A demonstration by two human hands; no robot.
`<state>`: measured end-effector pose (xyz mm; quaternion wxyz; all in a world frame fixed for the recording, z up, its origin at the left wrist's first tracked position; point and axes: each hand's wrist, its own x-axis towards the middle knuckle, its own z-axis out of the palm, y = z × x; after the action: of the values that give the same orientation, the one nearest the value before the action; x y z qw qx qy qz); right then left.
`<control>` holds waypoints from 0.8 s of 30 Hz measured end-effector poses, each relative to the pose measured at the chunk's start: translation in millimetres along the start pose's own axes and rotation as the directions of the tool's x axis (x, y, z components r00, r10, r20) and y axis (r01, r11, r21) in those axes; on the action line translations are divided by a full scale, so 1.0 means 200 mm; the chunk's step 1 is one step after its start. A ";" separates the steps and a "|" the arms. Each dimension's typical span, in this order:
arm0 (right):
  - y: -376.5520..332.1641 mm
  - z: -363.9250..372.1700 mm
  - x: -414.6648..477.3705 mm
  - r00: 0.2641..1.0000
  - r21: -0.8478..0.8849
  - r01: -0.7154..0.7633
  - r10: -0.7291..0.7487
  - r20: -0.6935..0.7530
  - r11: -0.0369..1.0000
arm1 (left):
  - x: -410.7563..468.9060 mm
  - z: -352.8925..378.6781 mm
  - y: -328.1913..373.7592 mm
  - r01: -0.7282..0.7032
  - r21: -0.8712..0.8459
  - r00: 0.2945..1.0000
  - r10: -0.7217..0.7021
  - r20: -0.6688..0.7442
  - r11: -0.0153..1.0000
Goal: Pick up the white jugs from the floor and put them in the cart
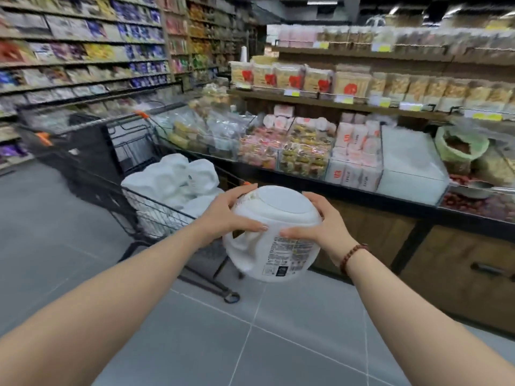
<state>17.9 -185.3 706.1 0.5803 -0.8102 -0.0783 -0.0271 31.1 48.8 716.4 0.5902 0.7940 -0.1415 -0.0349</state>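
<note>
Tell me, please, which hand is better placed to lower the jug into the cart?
Probably the left hand: both hands grip the jug, but the cart stands on its side, nearer to it. The right hand would have to reach across.

White jug label print blurred; shelf price tags illegible.

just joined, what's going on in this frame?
A person in a shop aisle holds a white jug up off the floor, with the left hand and the right hand gripping its two sides. The cart stands just ahead and to the left, and it already carries several other jugs. The held jug is near the cart's front end and is not yet in it.
</note>
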 end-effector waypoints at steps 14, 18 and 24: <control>-0.03 0.90 1.10 0.981 0.016 0.059 -0.061 0.187 0.998 | 0.48 -0.98 -0.50 0.105 -0.009 0.970 -0.104 -0.219 0.994; -0.02 1.03 1.49 0.968 0.024 0.096 -0.099 0.232 0.995 | 0.76 -1.20 -0.62 0.140 -0.010 0.958 -0.138 -0.251 0.990; -0.02 1.22 1.95 0.950 0.003 0.144 -0.140 0.279 0.990 | 1.12 -1.47 -0.82 0.174 -0.050 0.947 -0.181 -0.265 0.983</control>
<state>390.4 84.3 683.0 0.5531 -0.8031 -0.2169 0.0448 340.5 305.2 675.4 0.6087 0.7931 0.0123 0.0182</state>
